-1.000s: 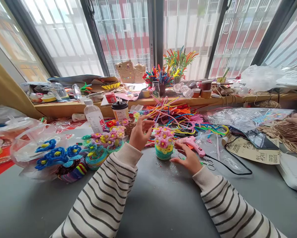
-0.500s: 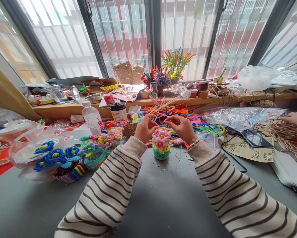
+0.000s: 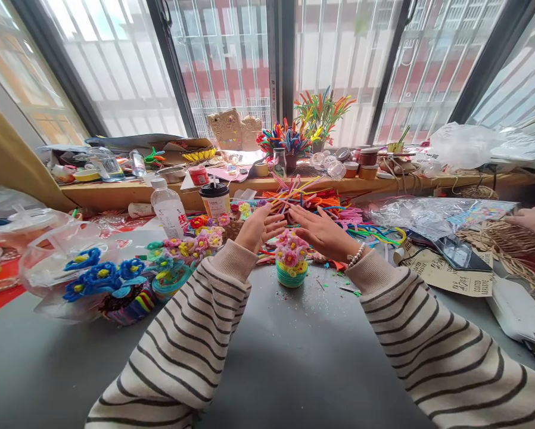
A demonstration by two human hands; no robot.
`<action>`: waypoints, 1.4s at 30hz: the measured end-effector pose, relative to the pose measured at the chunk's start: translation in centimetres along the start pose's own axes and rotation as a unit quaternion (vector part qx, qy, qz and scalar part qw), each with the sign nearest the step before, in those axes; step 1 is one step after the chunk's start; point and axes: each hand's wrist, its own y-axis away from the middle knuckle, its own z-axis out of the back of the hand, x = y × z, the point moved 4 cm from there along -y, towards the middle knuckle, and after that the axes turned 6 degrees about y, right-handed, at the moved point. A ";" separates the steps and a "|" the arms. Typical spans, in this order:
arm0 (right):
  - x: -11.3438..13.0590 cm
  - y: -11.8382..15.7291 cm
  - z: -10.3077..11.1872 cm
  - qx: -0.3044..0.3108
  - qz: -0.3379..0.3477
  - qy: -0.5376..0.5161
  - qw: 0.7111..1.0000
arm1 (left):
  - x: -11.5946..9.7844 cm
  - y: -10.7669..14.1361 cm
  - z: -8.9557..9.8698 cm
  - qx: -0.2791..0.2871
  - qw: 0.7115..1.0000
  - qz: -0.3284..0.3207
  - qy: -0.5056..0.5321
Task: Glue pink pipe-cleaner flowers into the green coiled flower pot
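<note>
Both hands hover over a small turquoise pot [image 3: 291, 275] with pink pipe-cleaner flowers [image 3: 291, 248] filling its top. My left hand [image 3: 257, 229] is open beside the flowers on their left, fingers stretched out. On the other side my right hand [image 3: 321, 231], with a beaded bracelet [image 3: 355, 255] at its wrist, lies flat in the air with fingers straight and apart. Neither hand shows anything held. A pile of loose coloured pipe cleaners [image 3: 325, 199] lies behind the hands.
Blue pipe-cleaner flowers [image 3: 102, 277] and other flower pots stand at left, near a water bottle [image 3: 168, 208] and a lidded cup [image 3: 215, 199]. To the right lie a phone [image 3: 462, 253], sandpaper [image 3: 446, 274] and a white device [image 3: 520, 313]. Another person's hand [image 3: 533, 221] touches twine.
My fingers were pinched together above the flowers; now both hands have opened and their fingers are stretched out. The pot stays in place.
</note>
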 end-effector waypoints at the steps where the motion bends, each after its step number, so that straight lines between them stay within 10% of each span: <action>1: 0.3 -0.1 0.2 -0.001 0.022 0.005 1.000 | -0.1 0.1 -0.1 0.009 1.000 0.003 0.011; 14: 0.4 -0.7 0.9 -0.019 0.004 0.060 0.998 | -1.8 2.1 -1.1 0.101 0.990 -0.075 0.057; 25: 0.4 -1.5 1.6 -0.014 0.052 0.082 0.995 | -1.1 2.6 -1.9 0.196 0.971 0.022 0.135; 32: -0.2 -2.1 1.7 -0.072 0.045 -0.010 0.996 | -0.7 2.8 -1.6 0.161 0.980 0.024 0.110; 36: -2.1 -1.2 1.5 -0.096 -0.038 -0.037 0.994 | -1.2 2.5 0.7 0.059 0.992 -0.107 -0.024; 42: -1.8 -0.4 1.9 -0.109 -0.079 -0.058 0.989 | -0.2 1.9 5.3 -0.055 0.934 -0.183 -0.302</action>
